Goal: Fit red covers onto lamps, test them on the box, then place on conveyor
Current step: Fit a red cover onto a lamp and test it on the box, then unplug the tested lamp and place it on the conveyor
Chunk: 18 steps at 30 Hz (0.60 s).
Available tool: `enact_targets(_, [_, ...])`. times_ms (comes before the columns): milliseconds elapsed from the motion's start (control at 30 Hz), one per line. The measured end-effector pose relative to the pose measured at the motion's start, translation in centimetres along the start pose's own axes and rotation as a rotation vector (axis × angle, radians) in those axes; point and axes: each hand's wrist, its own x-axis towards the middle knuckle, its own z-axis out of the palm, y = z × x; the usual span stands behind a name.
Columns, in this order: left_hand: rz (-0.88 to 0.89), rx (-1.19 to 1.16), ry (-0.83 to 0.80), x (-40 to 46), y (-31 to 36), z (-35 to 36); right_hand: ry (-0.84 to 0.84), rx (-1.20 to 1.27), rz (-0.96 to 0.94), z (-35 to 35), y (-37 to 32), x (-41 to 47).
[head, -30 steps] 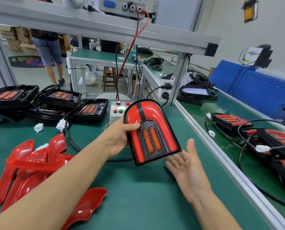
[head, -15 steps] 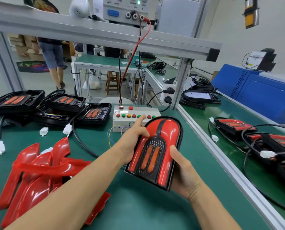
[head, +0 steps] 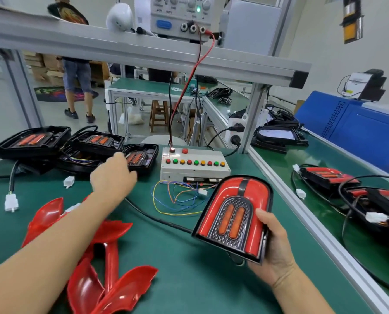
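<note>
1. Arch-shaped black lamp with glossy red cover (head: 234,217), lower right of centre, gripped along its right edge by right hand (head: 271,248), thumb on its face.
2. Left hand (head: 113,175), mid-left, reaching over green bench mat (head: 189,279); grip impossible to tell.
3. White button-studded test box (head: 194,164) just above the lamp.
4. Loose red plastic covers (head: 93,257) piled lower left.
5. Uncovered black lamp housings (head: 93,143) stacked upper left.
6. Green conveyor belt (head: 286,164) carrying covered lamps (head: 327,175) at right.

Loose wires (head: 177,200) sprawl on the counter (head: 189,279) just before the box (head: 194,164); uncovered lamps (head: 98,143) crowd its left, a rail (head: 302,200) bounds its right.
</note>
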Motion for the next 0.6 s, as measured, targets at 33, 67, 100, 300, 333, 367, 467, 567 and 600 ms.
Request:
enact_targets(33, [-0.016, 0.069, -0.027, 0.3, -0.9, 0.2, 0.011, -0.004, 0.008, 0.0, 0.1, 0.1])
enact_targets(67, [-0.023, 0.133, -0.061, 0.5, -1.6, 0.4, 0.019, -0.007, 0.018, 0.0, 0.2, 0.1])
enact_targets(100, [-0.026, 0.181, -0.091, 0.5, -2.1, 0.6, 0.027, -0.009, 0.028, 0.0, 0.4, 0.2])
enact_targets(300, [-0.201, -0.043, -0.131, 0.3, -2.7, 1.5, 0.054, -0.019, 0.052, 0.3, 0.5, 0.2])
enact_targets(333, [-0.267, -0.187, -0.145, 0.5, -2.9, 1.5, 0.053, -0.019, 0.051, 0.3, 0.3, 0.1])
enact_targets(367, [-0.32, -0.353, -0.171, 0.8, -3.0, 1.5, 0.053, -0.02, 0.049, 0.3, 0.1, 0.1])
enact_targets(467, [-0.442, -0.922, -0.259, 1.0, -2.8, 0.7, 0.059, -0.007, 0.031, 0.3, -0.4, -0.1])
enact_targets(567, [-0.513, -1.219, -0.366, 0.4, -2.4, -0.8, 0.08, 0.011, 0.009, 0.1, -0.8, -0.2])
enact_targets(600, [-0.516, -1.275, -0.402, 0.2, -2.3, -1.3, 0.088, 0.015, 0.0, 0.0, -0.8, -0.2])
